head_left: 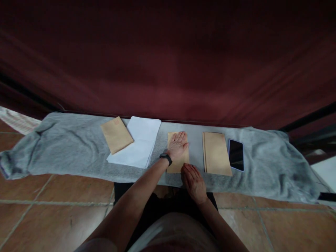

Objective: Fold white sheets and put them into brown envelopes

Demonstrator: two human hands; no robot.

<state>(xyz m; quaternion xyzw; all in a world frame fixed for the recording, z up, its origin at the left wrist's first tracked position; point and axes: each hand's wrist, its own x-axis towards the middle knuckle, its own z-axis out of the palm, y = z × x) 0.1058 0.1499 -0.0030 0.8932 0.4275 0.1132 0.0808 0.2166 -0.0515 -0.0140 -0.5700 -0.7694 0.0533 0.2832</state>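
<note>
A brown paper envelope (174,167) lies flat in front of me on the grey cloth. My left hand (177,144), with a dark band on its wrist, rests palm down on the envelope's upper part, fingers stretched out. Over the envelope's lower right corner lies my right hand (193,182), its fingers extended and close together. To the right is a small stack of brown envelopes (217,154). On the left, another pile of brown envelopes (117,134) partly covers a stack of white paper sheets (141,140).
A smartphone (236,155) with a dark screen lies right of the envelope stack. Grey cloth (73,143) covers the long narrow surface. Behind it rises a dark red wall or panel (168,70). Tiled floor (78,210) shows along the near side.
</note>
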